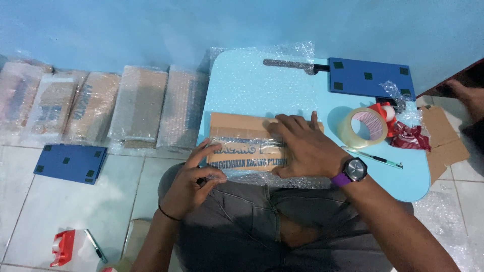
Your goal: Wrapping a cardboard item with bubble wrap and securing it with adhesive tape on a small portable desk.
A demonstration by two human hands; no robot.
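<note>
A flat brown cardboard box (237, 127) lies on a sheet of bubble wrap (252, 80) spread over a small light-blue table (418, 171). My right hand (302, 143), with a watch on the wrist, presses flat on the box's right half, over a strip of clear tape. My left hand (194, 179) is at the box's near left corner, fingers pinched on the edge of the clear tape or wrap; which of the two I cannot tell.
A roll of clear tape (364, 127), a red tape dispenser (385, 112) and a pen (375, 158) lie on the table's right. A blue board (370, 78) sits at its far right. Several bubble-wrapped boxes (138, 106) line the wall at left. Another blue board (70, 162), a red dispenser (63, 248) and a pen (96, 246) lie on the floor.
</note>
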